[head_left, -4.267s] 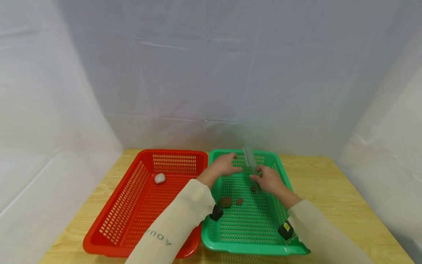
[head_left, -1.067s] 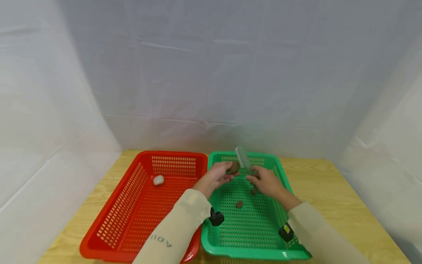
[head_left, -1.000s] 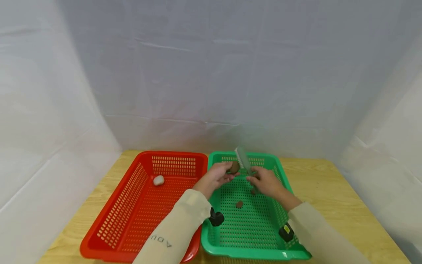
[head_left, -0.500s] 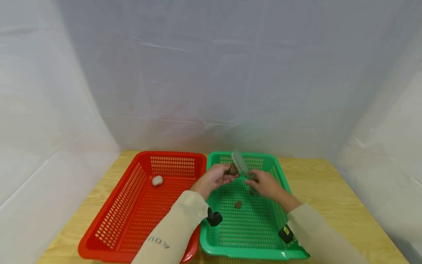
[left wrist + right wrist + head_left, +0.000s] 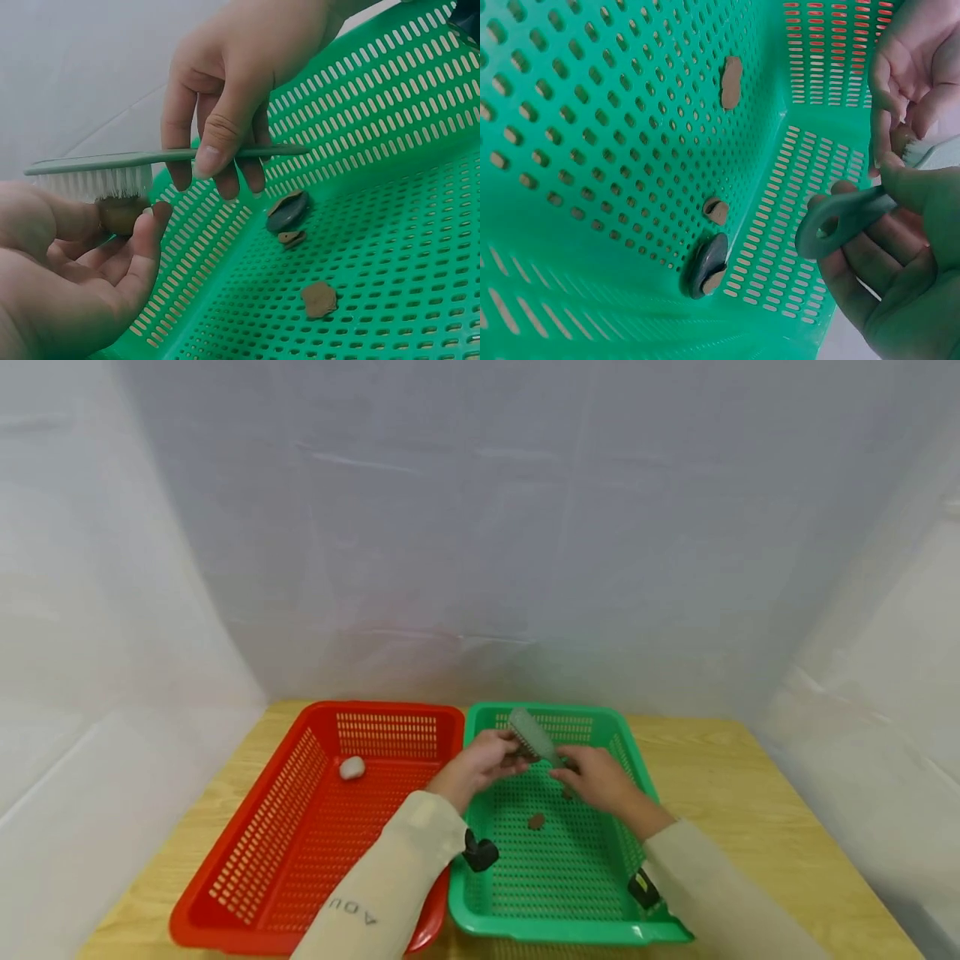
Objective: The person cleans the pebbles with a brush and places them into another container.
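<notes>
My left hand (image 5: 483, 760) holds a brown roundish stone (image 5: 124, 217) between thumb and fingers above the green basket (image 5: 472, 914). With my right hand (image 5: 598, 779) I grip the thin handle of a grey-green brush (image 5: 534, 737), thumb on one side and fingers on the other. Its white bristles (image 5: 97, 182) touch the top of the stone, as the left wrist view shows. From the head view the brush head covers most of the stone. Beneath the hands, a dark stone (image 5: 289, 216) with a brown patch lies in the green basket.
Flat brown pieces (image 5: 320, 300) that look like clay lie on the green basket's floor. Left of it stands a red basket (image 5: 247, 939) with a whitish stone (image 5: 352, 767) inside. Both rest on a wooden table (image 5: 735, 793) between pale hanging sheets (image 5: 465, 527).
The left hand has picked the brown stone off the green basket's floor and lifted it. The right hand has brought the brush leftward onto it, and the brush head now tilts further over.
</notes>
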{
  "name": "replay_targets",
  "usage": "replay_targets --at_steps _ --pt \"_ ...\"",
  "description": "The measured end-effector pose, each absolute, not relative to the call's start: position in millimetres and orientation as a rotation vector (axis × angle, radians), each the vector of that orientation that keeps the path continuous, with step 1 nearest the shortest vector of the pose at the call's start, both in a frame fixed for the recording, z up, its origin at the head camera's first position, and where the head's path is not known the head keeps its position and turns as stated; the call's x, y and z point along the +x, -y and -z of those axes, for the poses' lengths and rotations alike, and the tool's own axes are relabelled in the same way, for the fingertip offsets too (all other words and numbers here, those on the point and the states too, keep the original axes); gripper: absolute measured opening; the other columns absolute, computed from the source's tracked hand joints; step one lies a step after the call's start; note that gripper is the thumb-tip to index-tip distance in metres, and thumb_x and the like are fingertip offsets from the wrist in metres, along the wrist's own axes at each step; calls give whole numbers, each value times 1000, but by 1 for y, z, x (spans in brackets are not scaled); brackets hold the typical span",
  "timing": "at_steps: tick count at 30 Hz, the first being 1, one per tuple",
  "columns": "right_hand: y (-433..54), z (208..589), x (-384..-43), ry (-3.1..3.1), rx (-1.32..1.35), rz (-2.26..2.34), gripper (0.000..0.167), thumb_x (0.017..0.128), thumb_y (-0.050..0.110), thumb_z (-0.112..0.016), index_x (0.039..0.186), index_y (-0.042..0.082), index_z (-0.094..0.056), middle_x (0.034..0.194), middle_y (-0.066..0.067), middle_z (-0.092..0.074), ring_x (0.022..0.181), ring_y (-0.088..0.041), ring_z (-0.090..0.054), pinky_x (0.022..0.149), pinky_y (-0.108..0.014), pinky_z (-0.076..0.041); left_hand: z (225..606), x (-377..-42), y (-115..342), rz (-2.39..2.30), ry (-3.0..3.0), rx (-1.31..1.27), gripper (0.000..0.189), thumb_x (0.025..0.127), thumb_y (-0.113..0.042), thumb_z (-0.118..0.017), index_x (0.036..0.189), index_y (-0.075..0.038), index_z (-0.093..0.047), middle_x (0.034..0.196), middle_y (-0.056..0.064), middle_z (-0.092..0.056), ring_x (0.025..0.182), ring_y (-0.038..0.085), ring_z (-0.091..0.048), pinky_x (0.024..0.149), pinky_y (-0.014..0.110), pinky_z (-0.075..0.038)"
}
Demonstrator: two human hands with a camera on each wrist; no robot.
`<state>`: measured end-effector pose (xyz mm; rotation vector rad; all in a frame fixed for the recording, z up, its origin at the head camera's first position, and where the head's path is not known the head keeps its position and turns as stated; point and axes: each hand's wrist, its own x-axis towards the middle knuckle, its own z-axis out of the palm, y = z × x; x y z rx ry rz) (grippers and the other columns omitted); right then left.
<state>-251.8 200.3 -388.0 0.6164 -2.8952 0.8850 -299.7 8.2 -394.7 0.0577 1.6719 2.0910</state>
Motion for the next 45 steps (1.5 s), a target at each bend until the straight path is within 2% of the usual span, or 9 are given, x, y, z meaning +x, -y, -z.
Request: replay_targets --at_steps 4,15,19,23,28,30,35,37,45 --pt "-201 391 -255 2872 595 -808 26 92 15 -68 114 0 -67 80 -2 -70 55 -5 -54 53 -26 -45 393 -301 -7 -2073 -1702 85 39 103 -4 -43 142 3 -46 123 25 -62 76 12 -65 70 24 -53" --pt "-204 389 -254 2897 332 -791 24 94 18 -65 107 -1 -69 58 0 -55 46 -10 -42 44 -27 -35 392 -301 -7 -2076 -1656 59 42 106 -9 -39 147 0 -38 141 24 -46 102 21 -66 64 20 -46" --pt "-206 390 -254 2897 213 -825 23 95 18 -64 103 -3 -68 59 -1 -54 46 -11 -43 43 -27 -36 391 -301 -8 -2078 -1656 55 43 106 -9 -40 148 -1 -38 143 24 -44 95 16 -66 63 19 -46" --pt "-206 392 -255 2879 213 -847 30 96 18 -62 114 -6 -64 66 -4 -59 49 -12 -47 45 -28 -40 392 -301 -8 -2076 -1666 45 42 106 -8 -39 147 -1 -38 141 25 -47 89 14 -66 62 19 -46" --pt "-202 393 -256 2810 347 -807 42 96 19 -63 129 -5 -57 94 -17 -71 74 -23 -66 64 -38 -54 391 -302 -8 -2076 -1671 42 42 106 -9 -39 146 0 -40 137 24 -52 87 13 -66 61 18 -46" --pt "-199 393 -255 2792 426 -804 40 95 18 -64 129 -4 -58 101 -18 -71 82 -26 -69 70 -41 -55 392 -303 -8 -2081 -1682 36 41 105 -7 -40 145 0 -41 133 24 -55 79 12 -64 62 19 -47" --pt "-193 393 -251 2839 531 -910 35 95 13 -64 128 1 -60 96 -16 -72 65 -20 -69 61 -33 -54 394 -303 -8 -2087 -1729 35 37 101 3 -40 137 3 -51 121 23 -63 70 12 -59 73 28 -52" --pt "-193 393 -250 2863 535 -932 34 95 12 -63 127 1 -60 95 -15 -72 62 -20 -68 58 -30 -53 394 -302 -8 -2081 -1739 37 36 100 6 -39 133 5 -53 117 21 -64 73 13 -60 77 31 -52" --pt "-195 395 -251 2893 488 -915 27 93 14 -66 117 3 -66 90 -10 -73 60 -11 -65 55 -28 -50 395 -302 -9 -2067 -1755 30 39 100 5 -40 138 0 -51 120 20 -62 72 13 -57 68 24 -51"
